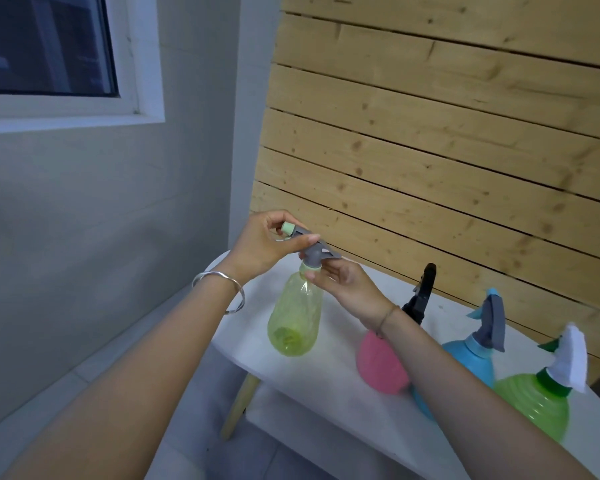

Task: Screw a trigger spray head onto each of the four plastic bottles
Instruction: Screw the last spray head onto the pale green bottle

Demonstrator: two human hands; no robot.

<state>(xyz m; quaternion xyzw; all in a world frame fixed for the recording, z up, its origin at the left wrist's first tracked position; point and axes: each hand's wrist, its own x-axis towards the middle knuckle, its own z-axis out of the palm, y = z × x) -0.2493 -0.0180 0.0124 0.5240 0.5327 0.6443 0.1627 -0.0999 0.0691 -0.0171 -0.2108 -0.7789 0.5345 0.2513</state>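
A: Three bottles already wear heads; the yellow bottle [294, 320] stands at the table's [329, 386] left end.

B: Left hand [262, 251] pinches the spray head [310, 249], right hand [347, 289] pinches the neck. Tilted, it may cross-thread.

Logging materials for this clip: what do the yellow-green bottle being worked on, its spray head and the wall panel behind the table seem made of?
Yellow-green bottle: thin translucent plastic, glossy; its base shows through the wall.
Spray head: opaque matte grey plastic with a pale green nozzle tip, by its moulded look.
Wall panel: unfinished light wood planks, probably pine; knots and grain show.
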